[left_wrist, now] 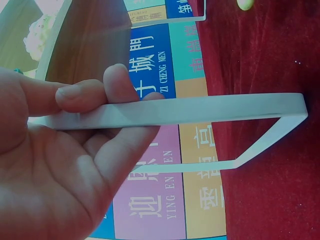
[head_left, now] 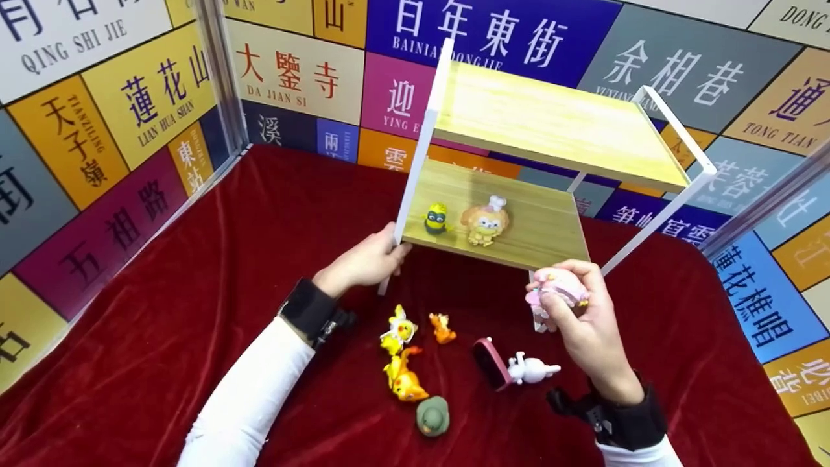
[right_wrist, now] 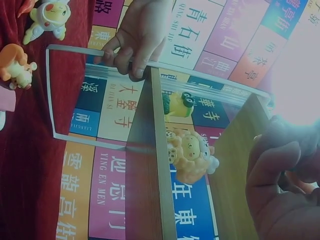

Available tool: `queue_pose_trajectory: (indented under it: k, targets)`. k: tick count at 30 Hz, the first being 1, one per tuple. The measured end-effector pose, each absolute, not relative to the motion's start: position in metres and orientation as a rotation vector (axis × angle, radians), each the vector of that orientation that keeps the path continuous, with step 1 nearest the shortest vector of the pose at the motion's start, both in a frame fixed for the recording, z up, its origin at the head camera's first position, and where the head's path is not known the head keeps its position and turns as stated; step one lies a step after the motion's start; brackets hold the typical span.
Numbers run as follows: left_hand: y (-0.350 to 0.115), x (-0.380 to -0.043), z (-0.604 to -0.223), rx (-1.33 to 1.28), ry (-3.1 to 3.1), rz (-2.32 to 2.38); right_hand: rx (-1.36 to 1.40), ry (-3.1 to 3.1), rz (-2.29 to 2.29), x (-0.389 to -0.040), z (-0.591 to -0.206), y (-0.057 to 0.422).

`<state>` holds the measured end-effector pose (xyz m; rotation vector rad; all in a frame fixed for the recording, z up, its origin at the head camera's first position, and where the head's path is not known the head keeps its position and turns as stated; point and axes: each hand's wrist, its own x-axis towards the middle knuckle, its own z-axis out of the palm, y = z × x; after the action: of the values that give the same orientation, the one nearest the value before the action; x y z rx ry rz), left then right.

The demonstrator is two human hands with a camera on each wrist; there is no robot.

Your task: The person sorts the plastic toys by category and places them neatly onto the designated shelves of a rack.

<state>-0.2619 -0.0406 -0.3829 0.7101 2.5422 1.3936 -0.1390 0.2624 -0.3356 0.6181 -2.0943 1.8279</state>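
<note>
A two-tier rack with wood-look boards [head_left: 551, 123] and white metal side frames stands on red cloth. My left hand [head_left: 366, 261] grips its left front post [left_wrist: 200, 107], thumb and fingers on either side of the bar. The right hand [head_left: 593, 318] holds a pink toy figure [head_left: 563, 285] in front of the rack's right front corner, at lower-board height. On the lower board, a minion figure [head_left: 436, 219] stands at the left beside a fluffy tan animal figure [head_left: 485, 224] wearing a chef hat. In the right wrist view, the fingers [right_wrist: 272, 165] hide most of the held figure.
On the red cloth [head_left: 311, 207] before the rack lie yellow [head_left: 400, 329] and orange [head_left: 403, 379] figures, a small tiger-like figure [head_left: 442, 329], a green duck [head_left: 432, 416], and a white figure [head_left: 533, 370] against a pink-edged slab [head_left: 491, 364]. Printed panels [head_left: 298, 81] wall the back and sides.
</note>
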Motion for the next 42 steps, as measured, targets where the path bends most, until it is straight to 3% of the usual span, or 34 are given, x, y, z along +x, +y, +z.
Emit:
queue_pose_trajectory:
  k: [8, 18, 26, 42]
  targets:
    - [-0.0412, -0.2609, -0.3815, 0.705, 2.539, 1.399, 0.734, -2.130, 1.790, -0.1394, -0.3366, 0.2622]
    - [-0.0420, -0.2599, -0.3811, 0.711, 2.538, 1.398, 0.673, -2.146, 1.781, -0.1393, -0.3370, 0.2604]
    - [-0.0416, -0.2599, -0.3821, 0.700, 2.539, 1.406, 0.827, -1.989, 1.875, -0.1427, -0.3403, 0.2594]
    - [-0.0412, -0.2605, -0.3807, 0.697, 2.533, 1.409, 0.658, -1.973, 2.026, -0.1457, -0.3351, 0.2600]
